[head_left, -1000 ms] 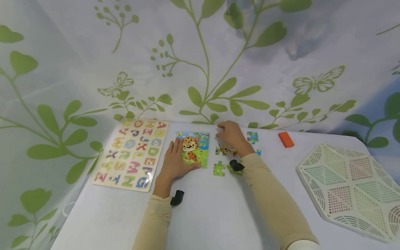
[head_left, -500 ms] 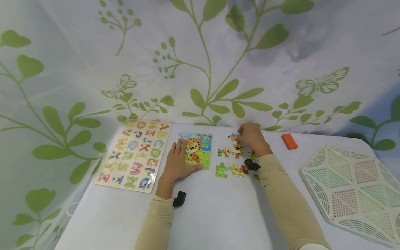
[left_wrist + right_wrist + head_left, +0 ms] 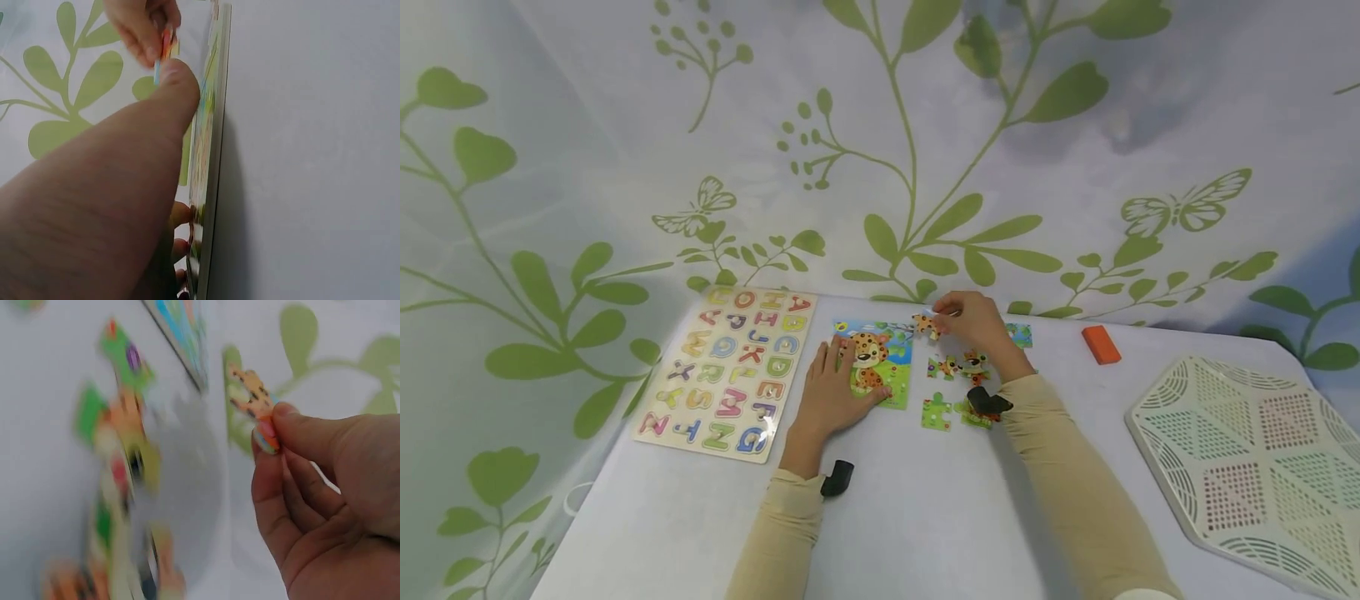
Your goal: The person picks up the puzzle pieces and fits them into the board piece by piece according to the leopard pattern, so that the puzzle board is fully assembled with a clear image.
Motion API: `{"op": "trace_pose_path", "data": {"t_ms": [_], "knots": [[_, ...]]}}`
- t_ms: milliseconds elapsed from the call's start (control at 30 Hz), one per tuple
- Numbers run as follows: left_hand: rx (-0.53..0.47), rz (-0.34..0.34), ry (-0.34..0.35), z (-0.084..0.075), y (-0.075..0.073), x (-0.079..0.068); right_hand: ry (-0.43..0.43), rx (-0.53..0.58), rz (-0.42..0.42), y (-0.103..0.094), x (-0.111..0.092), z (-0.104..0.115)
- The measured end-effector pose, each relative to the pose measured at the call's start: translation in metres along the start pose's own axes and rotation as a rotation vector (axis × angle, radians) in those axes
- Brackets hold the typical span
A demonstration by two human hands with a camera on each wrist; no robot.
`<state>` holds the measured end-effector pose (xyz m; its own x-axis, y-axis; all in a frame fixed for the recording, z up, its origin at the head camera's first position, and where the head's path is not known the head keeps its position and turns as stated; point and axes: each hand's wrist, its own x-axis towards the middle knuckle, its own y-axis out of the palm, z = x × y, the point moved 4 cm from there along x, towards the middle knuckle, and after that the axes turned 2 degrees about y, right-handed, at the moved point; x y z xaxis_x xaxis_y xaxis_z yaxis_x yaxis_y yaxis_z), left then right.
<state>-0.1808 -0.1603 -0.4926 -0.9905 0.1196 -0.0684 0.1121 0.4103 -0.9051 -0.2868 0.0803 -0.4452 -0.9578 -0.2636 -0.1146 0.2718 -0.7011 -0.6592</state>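
Observation:
My right hand [image 3: 981, 327] pinches a jigsaw puzzle piece [image 3: 927, 325] with spotted orange print between thumb and fingers. In the right wrist view this piece [image 3: 255, 400] is lifted off the table. My left hand [image 3: 835, 393] rests with fingers spread across the left side of a leopard picture puzzle board [image 3: 895, 379]. Its thumb lies along the board's near edge. Right of the board lie loose pieces: a green one [image 3: 936, 412], a face piece [image 3: 946, 367] and several others, some partly hidden by the right hand and wrist.
A wooden alphabet board [image 3: 722, 375] lies at the left of the white table [image 3: 910, 517]. Farther right are an orange block [image 3: 1101, 344] and a white latticed plastic panel [image 3: 1247, 467]. A leaf-patterned curtain [image 3: 820, 208] rises behind the table's back edge.
My right hand went right to the back of the loose pieces, took up a spotted one and has carried it left toward the leopard board. The left hand stays on the board.

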Motion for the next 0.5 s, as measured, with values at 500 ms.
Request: {"op": "trace_pose_path", "data": {"t_ms": [500], "knots": [[0.055, -0.003, 0.028, 0.003, 0.009, 0.005, -0.025, -0.021, 0.054, 0.078, 0.026, 0.046]]}}
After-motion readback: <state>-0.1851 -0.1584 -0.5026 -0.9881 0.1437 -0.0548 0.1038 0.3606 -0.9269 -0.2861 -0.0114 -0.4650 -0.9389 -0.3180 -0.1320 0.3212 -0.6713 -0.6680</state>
